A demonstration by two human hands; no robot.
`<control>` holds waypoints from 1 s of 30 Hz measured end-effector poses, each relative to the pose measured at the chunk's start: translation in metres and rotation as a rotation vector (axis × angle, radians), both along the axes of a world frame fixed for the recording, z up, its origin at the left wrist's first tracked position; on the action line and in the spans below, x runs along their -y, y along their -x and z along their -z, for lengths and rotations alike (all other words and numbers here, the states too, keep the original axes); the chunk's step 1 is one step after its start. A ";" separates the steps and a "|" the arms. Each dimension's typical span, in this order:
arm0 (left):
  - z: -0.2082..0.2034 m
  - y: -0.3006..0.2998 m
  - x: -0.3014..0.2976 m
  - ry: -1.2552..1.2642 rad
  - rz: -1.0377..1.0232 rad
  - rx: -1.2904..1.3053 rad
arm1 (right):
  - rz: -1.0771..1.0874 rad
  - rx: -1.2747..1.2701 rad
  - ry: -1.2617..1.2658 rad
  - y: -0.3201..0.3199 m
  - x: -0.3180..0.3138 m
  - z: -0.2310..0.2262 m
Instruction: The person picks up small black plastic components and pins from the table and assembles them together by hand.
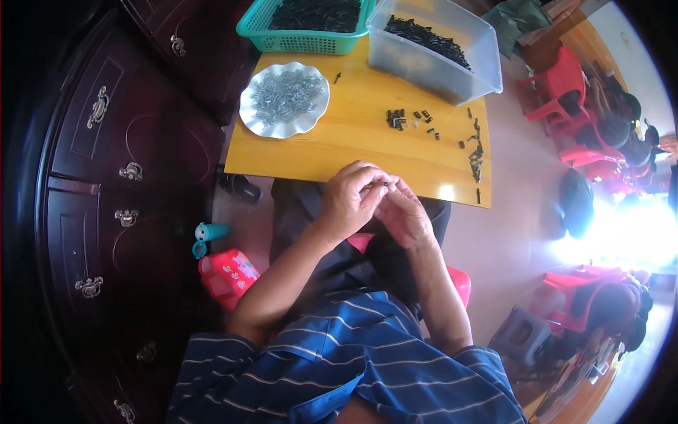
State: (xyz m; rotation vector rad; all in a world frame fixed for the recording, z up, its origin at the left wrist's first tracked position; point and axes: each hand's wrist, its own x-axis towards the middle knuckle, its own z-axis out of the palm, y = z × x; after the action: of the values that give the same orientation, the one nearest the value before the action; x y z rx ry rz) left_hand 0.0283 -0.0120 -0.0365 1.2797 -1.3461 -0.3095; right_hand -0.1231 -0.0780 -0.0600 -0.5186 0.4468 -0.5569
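At the table's near edge my left hand [353, 196] and my right hand [405, 215] meet, fingertips pinched together. Between them a tiny dark piece [385, 184] shows; most of it is hidden by the fingers. Farther up on the left, a white scalloped plate [248, 113] holds a heap of small clear pieces [288, 96]. Right of the middle lies a loose cluster of small black parts [397, 119]. Slim black pieces [477, 159] are strewn along the table's right edge. One dark piece [337, 78] lies alone beside the plate.
A green basket [304, 44] and a translucent bin [417, 74], both with many black parts, stand at the back of the yellow table [318, 154]. Dark drawers [106, 205] line the left. Red chairs [561, 88] and a grey stool [521, 336] are on the right.
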 end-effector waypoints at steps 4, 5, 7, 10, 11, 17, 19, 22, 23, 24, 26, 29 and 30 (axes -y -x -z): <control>-0.001 0.001 -0.004 -0.028 -0.035 -0.024 | -0.026 -0.294 0.223 0.003 0.017 -0.009; -0.001 0.000 -0.005 -0.021 -0.033 -0.026 | 0.040 -0.384 0.399 0.004 0.027 -0.015; -0.004 -0.002 -0.008 -0.058 -0.012 -0.067 | 0.172 -0.650 0.694 0.009 0.056 -0.022; -0.009 0.000 -0.008 -0.065 0.016 -0.074 | 0.326 -0.948 0.924 0.019 0.105 -0.021; -0.012 0.000 -0.008 -0.086 0.031 -0.081 | 0.357 -1.113 1.126 0.022 0.118 -0.023; -0.006 0.000 -0.006 -0.062 0.011 -0.118 | 0.339 -1.433 1.499 0.017 0.145 -0.027; -0.008 -0.001 -0.007 -0.075 0.016 -0.133 | 0.238 -1.468 1.510 0.016 0.147 -0.026; -0.008 -0.001 -0.006 -0.077 -0.002 -0.149 | 0.265 -1.487 1.611 0.016 0.147 -0.021; -0.007 -0.001 -0.006 -0.064 -0.020 -0.151 | 0.262 -1.486 1.614 0.016 0.146 -0.020; -0.006 -0.001 -0.006 -0.063 -0.025 -0.154 | 0.268 -1.499 1.626 0.016 0.146 -0.019; -0.004 -0.001 -0.005 -0.091 -0.016 -0.228 | 0.270 -1.513 1.641 0.019 0.142 -0.017; -0.008 -0.002 -0.006 -0.131 0.028 -0.296 | 0.298 -1.512 1.585 0.028 0.132 -0.013; -0.010 -0.003 -0.008 -0.132 0.015 -0.298 | 0.353 -1.380 1.469 0.029 0.125 -0.015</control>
State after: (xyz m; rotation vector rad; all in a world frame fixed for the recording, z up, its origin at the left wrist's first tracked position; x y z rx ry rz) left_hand 0.0317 -0.0042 -0.0265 1.2756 -1.0951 -0.5844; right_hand -0.1518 -0.2028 -0.0452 -2.3187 1.4491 -0.7505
